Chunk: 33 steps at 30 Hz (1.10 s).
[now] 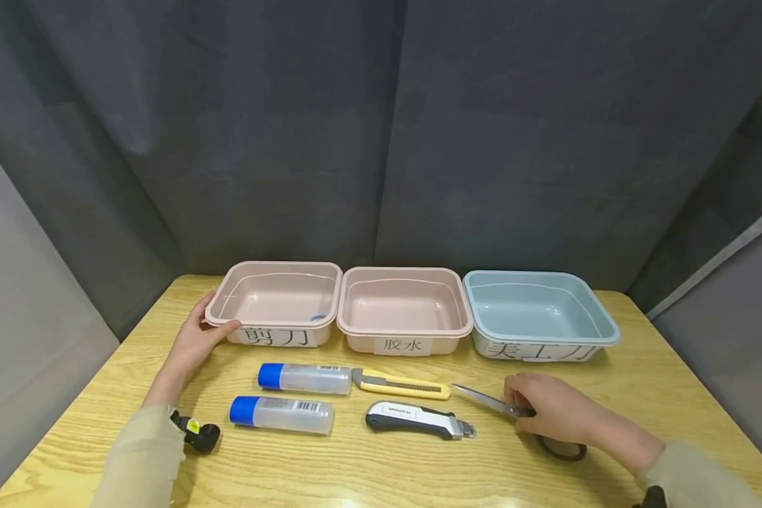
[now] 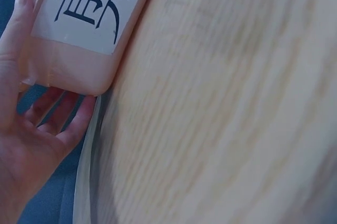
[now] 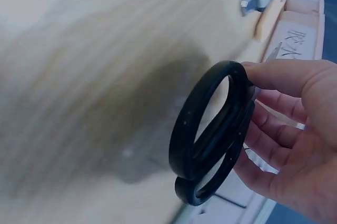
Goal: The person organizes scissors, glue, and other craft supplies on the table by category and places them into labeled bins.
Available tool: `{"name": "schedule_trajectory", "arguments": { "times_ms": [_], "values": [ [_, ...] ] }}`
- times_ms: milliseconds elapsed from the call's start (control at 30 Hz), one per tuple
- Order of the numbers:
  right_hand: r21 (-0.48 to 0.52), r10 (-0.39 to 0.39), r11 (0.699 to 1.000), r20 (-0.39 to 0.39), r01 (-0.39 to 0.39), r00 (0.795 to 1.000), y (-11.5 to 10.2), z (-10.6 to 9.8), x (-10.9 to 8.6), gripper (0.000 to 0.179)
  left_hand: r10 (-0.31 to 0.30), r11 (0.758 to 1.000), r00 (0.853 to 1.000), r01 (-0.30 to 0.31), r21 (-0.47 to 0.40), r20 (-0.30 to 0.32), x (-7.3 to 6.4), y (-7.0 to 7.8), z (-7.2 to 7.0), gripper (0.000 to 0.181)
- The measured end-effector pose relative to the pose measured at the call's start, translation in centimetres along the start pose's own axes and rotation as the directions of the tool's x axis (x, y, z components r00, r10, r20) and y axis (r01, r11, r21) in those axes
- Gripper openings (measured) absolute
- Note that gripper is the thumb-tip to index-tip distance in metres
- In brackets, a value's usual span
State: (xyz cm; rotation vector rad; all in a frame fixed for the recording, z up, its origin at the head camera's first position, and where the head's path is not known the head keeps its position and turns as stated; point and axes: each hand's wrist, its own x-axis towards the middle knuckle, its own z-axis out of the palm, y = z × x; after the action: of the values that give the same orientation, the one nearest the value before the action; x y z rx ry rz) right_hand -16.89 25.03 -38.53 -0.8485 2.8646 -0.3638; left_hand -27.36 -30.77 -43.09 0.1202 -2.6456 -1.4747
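At the left pink bin (image 1: 278, 264), my left hand (image 1: 193, 337) grips the front left corner. The thumb lies along the front rim, and the fingers bend round the side, as the left wrist view shows. My right hand (image 1: 555, 406) pinches black-handled scissors (image 3: 184, 129) near the pivot, between thumb and fingers. Their blades (image 1: 485, 400) point left, toward a yellow utility knife (image 1: 406, 385). The handle loops hang below the palm, close over the table. Inside the left bin, a small blue piece (image 1: 318, 317) shows, mostly hidden by the front wall.
A second pink bin (image 1: 403, 270) and a blue bin (image 1: 521, 275) complete the row, with paper labels in front. Two blue-capped glue bottles (image 1: 314, 379) and a black-and-white utility knife (image 1: 413, 419) lie on the wooden table (image 1: 292, 473). A dark curtain (image 1: 381, 141) hangs behind.
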Motion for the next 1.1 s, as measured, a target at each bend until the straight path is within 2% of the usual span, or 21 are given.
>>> {"name": "schedule_trajectory", "arguments": {
  "times_ms": [133, 600, 800, 1100],
  "values": [
    [-0.057, -0.023, 0.998, -0.051, 0.020, 0.998, -1.0, -1.0, 0.8, 0.026, 0.000, 1.000, 1.000, 0.000, -0.003, 0.001, 0.0, 0.0, 0.0, 0.090],
    [-0.154, -0.156, 0.979, -0.126, 0.136, 0.980, -4.0, -4.0, 4.8, 0.019, -0.023, 1.000, 1.000, 0.023, 0.005, 0.000, -0.1, -0.1, 0.2, 0.090],
    [-0.185, -0.173, 0.972, -0.131, 0.148, 0.976, -5.2, -4.3, 6.3, 0.018, -0.024, 1.000, 1.000, 0.024, 0.008, -0.001, -0.2, 0.0, 0.2, 0.090],
    [-0.240, -0.296, 0.936, -0.140, 0.258, 0.945, -6.1, -3.9, 8.6, 0.014, 0.000, 1.000, 1.000, 0.000, -0.013, -0.004, -0.3, 0.2, 0.1, 0.088]
  ]
}}
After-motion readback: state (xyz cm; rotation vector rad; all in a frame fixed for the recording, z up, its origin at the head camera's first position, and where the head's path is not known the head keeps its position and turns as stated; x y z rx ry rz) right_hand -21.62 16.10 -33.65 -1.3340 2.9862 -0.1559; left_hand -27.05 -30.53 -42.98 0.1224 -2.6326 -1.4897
